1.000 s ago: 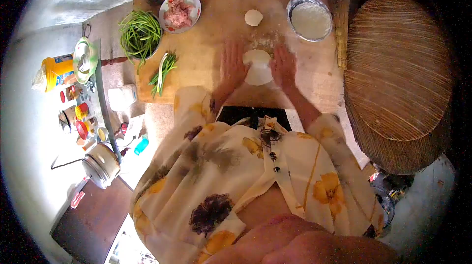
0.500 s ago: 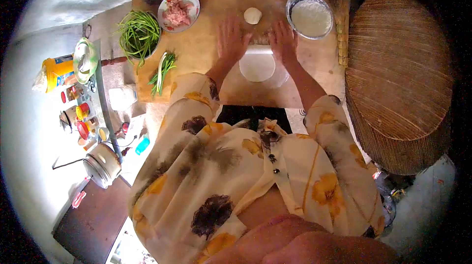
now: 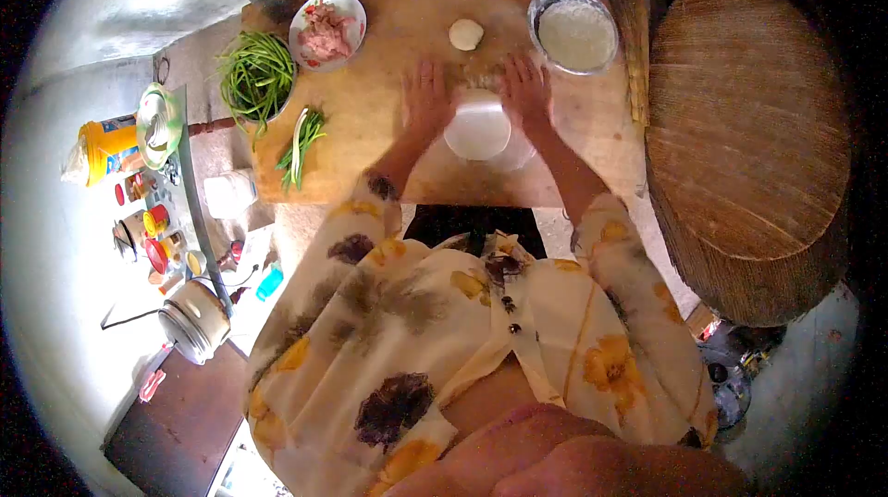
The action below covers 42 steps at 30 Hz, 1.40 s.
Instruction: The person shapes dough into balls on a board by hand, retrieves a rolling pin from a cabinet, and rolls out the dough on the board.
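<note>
My left hand and my right hand lie palm down over the wooden board, fingers stretched out forward and slightly blurred. Between them a pale, motion-smeared bar that looks like a rolling pin crosses the far part of a thin round dough sheet. The palms seem to rest on its ends, which the hands hide. Just beyond the fingertips sits a small ball of dough. To the right of it stands a metal bowl of white flour.
At the board's left are a plate of minced meat, a bowl of green beans and a bunch of green onions. A large round wood-like block stands close on the right. Jars and a pot are at far left.
Both hands have drawn slightly back toward my body, and the pale bar has moved with them over the dough sheet. The whole view has shifted a little.
</note>
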Each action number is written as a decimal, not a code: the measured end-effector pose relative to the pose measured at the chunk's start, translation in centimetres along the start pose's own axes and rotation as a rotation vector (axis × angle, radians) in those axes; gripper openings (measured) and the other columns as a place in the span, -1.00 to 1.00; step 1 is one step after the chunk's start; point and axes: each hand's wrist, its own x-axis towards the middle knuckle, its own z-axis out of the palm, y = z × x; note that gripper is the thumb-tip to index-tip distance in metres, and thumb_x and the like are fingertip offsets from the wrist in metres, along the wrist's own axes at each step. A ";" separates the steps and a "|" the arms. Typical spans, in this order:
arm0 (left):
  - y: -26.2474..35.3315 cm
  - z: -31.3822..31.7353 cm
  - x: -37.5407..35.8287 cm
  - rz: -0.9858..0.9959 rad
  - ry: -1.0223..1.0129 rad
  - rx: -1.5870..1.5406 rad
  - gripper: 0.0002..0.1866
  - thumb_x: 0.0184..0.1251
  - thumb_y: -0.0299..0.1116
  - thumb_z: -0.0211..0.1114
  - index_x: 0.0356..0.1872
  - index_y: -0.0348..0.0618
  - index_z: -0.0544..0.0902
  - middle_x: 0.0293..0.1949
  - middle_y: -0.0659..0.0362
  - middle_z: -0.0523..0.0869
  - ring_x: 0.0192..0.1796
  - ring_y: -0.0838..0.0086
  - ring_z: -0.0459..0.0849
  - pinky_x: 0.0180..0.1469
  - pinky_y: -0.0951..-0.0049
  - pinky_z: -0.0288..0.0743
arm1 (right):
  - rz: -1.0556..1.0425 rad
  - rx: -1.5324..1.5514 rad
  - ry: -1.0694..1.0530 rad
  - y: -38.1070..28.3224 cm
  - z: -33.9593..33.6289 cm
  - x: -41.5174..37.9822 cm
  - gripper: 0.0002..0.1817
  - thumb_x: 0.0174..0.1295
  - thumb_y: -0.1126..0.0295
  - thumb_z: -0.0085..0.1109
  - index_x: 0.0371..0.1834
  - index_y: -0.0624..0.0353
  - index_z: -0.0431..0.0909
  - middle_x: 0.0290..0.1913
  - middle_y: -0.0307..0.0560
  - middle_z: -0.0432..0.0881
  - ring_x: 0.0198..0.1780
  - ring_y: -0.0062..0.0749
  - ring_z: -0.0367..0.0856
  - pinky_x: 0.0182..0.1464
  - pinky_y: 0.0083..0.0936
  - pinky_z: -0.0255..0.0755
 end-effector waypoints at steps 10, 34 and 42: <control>2.4 1.4 -12.5 0.053 -0.030 -0.228 -0.33 0.34 -0.12 0.20 0.36 -0.30 0.30 0.40 -0.16 0.28 0.45 -0.01 0.21 0.44 -0.07 0.07 | -0.037 0.256 0.057 -1.4 -2.6 -12.2 -0.42 0.24 0.32 0.15 0.35 0.14 0.32 0.36 -0.05 0.33 0.41 -0.16 0.22 0.42 -0.02 0.04; 3.2 4.7 0.4 -0.010 -0.025 -0.314 -0.76 0.17 -0.28 0.28 -0.19 -0.18 0.61 -0.19 -0.09 0.67 -0.13 -0.02 0.62 -0.07 0.02 0.48 | -0.115 0.498 0.072 2.6 -3.1 -20.6 -0.55 0.08 0.55 0.25 0.09 0.20 0.46 0.03 0.08 0.48 0.04 0.08 0.46 0.12 -0.11 0.37; 3.5 -5.0 -3.0 -0.102 -0.048 -0.291 -0.52 0.24 -0.27 0.24 0.19 -0.16 0.45 0.08 -0.08 0.57 0.14 0.03 0.51 0.20 -0.01 0.33 | -0.191 0.498 0.218 2.0 -3.5 -14.4 -0.53 0.04 0.55 0.26 0.09 0.15 0.47 0.06 0.06 0.49 0.07 -0.02 0.48 0.14 -0.18 0.38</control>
